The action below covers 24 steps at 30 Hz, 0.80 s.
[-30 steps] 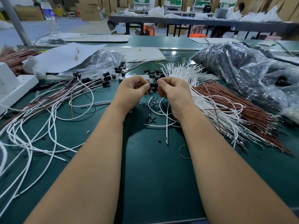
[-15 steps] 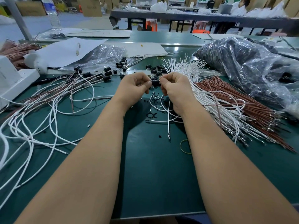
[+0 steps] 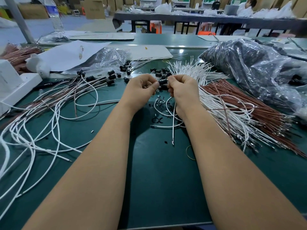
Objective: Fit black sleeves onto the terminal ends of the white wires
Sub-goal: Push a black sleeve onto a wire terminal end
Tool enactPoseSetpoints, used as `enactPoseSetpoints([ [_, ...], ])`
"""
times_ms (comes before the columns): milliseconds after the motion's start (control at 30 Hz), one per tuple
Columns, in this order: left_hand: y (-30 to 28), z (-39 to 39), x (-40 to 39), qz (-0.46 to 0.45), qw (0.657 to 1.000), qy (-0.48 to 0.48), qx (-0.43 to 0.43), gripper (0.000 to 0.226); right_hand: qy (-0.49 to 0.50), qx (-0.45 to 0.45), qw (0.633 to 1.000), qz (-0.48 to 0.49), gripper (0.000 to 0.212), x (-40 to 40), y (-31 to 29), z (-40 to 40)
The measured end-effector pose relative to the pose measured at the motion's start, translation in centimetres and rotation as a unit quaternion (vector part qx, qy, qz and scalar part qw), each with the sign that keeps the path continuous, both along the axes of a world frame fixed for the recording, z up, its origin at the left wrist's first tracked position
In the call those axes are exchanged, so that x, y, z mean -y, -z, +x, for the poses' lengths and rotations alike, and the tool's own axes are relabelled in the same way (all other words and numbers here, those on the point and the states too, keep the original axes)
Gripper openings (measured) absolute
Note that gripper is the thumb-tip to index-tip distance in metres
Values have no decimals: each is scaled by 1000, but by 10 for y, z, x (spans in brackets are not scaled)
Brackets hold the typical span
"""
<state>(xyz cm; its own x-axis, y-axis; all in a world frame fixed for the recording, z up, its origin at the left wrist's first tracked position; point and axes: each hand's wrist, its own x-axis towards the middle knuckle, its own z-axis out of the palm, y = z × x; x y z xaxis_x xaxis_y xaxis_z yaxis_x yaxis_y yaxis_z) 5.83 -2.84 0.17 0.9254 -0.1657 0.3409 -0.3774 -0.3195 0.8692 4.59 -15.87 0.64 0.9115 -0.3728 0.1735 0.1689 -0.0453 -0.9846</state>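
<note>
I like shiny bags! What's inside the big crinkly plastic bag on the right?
Inside the big clear crinkly plastic bag is a dark heap of black pieces. The wrinkled plastic hides what they are.

Bare forearms, left hand, right hand, no sleeves

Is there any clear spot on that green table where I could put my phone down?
Yes: the bare green mat between the forearms, near the table edge. Left is covered by looped white wires, right by the brown wire bundle.

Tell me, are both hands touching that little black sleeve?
Touching. The head view shows the black sleeve pinched between the fingers of the left hand and right hand.
</note>
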Motion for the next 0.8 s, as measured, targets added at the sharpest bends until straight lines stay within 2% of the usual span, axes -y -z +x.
enactPoseSetpoints([
  [100,-1,0,-2,0,1000,-8,3,10,41,29,993,-109,12,-2,0,1],
  [267,-2,-1,-4,3,1000,-18,4,10,-9,6,999,-32,19,-1,1,-1],
  [800,-2,0,-4,-43,998,-7,-41,11,-55,12,998,27,18,0,3,-4],
])
